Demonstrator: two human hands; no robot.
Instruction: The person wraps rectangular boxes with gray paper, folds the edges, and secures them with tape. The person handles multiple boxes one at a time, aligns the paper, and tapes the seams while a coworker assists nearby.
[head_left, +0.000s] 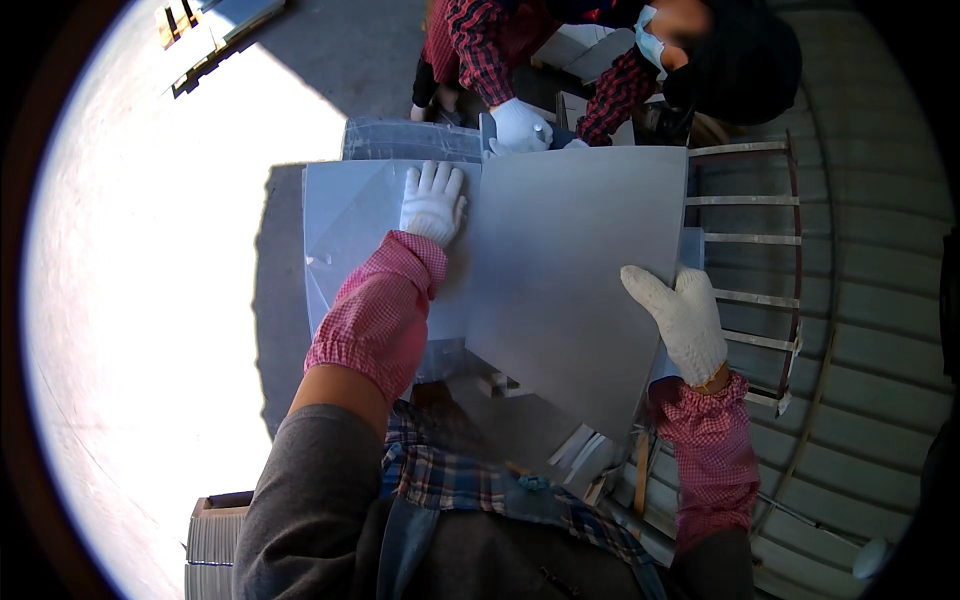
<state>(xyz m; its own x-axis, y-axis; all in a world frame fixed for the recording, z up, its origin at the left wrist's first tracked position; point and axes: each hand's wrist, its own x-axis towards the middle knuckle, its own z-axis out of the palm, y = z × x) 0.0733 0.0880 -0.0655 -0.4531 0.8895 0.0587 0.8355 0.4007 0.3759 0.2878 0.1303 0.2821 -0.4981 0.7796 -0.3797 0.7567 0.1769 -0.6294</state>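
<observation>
Right hand pinches the grey sheet at its right edge, left hand pressed flat on its left; best kept level.

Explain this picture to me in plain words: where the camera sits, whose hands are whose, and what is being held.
The camera sits on a person's head and looks down, so the round, bent edges come from its wide lens. The two forearms in red checked sleeve covers rising from below are that person's own. Their left hand, in a white glove, lies flat on a grey sheet. Their right hand grips that sheet's right edge. Under it lies another grey sheet. At the top, a co-worker's gloved hand touches the far edge. A metal rack stands to the right.
</observation>
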